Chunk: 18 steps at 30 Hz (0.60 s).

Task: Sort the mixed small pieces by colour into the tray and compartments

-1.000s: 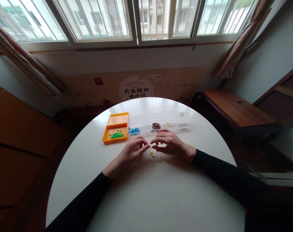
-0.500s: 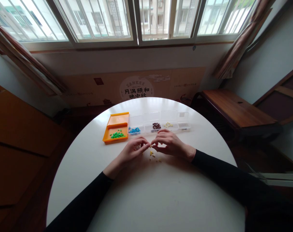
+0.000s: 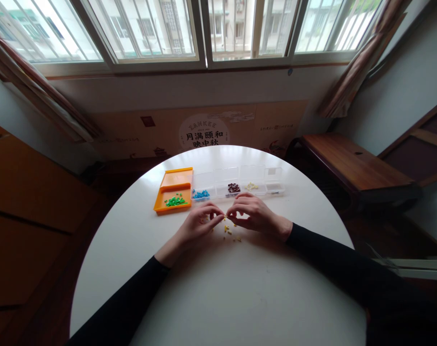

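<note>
Loose beads [image 3: 230, 231] on the table [image 3: 240, 288], tray [image 3: 173, 192] and compartment box [image 3: 240, 181] behind them.

Pinched yellow bits [image 3: 225, 219] too small

The person wears a black top with long sleeves. The left sleeve [image 3: 120, 307] is plain and dark, with no print or button to see, and it ends in a close cuff at the wrist. The right sleeve [image 3: 344, 269] is the same black cloth, with some soft folds along the forearm. Both the left hand [image 3: 196, 227] and the right hand [image 3: 254, 214] are bare, without gloves. Whether there are rings is too small to tell.
</note>
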Motion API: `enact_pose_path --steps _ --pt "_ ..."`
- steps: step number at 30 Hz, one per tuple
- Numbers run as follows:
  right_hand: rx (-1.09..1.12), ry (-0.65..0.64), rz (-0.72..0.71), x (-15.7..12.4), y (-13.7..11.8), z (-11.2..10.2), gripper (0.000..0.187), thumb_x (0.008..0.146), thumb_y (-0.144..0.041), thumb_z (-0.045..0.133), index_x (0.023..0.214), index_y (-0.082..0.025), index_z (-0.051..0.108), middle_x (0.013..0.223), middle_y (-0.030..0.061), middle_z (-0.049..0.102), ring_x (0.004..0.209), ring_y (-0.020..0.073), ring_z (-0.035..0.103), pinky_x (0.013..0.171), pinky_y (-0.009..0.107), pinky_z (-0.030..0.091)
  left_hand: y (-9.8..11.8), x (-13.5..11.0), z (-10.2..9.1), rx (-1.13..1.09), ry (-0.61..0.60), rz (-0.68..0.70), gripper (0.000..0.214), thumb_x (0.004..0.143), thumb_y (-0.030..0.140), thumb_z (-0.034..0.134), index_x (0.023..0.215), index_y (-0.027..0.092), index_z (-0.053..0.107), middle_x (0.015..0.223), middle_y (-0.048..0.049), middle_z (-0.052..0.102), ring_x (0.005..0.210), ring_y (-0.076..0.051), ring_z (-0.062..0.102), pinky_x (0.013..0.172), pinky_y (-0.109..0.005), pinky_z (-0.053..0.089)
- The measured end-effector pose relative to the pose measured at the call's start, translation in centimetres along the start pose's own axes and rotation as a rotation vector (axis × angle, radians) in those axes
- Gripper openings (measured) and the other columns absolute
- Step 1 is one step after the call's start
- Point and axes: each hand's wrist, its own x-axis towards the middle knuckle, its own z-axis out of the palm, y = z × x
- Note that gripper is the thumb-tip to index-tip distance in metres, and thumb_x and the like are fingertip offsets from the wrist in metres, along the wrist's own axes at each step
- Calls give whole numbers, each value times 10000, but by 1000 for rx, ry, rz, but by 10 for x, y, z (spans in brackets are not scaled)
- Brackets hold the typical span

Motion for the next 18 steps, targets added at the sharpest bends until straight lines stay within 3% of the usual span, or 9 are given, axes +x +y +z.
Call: enact_pose_path --steps 5,8,18 --pt "28 58 50 -1 1 -2 50 1031 -206 718 1014 -253 717 809 -24 732 746 157 683 954 364 560 1 -4 2 356 84 103 133 1070 313 685 1045 223 781 1049 -77 757 1004 -237 690 960 -402 534" --pt "29 82 78 -2 3 -4 51 1030 -228 725 986 -252 717 805 -25 727 760 157 686 932 355 551 0 -6 2 569 47 186 102 1054 299 696 1101 239 764 1110 -74 764 1049 -266 679 987 -441 496" --pt "14 97 121 -5 9 -5 60 1015 -225 725 963 -254 731 782 -24 704 727 157 654 891 354 542 1 -6 0 579 -19 188 113 1078 305 656 1084 239 747 1104 -69 759 1042 -255 681 962 -425 495"
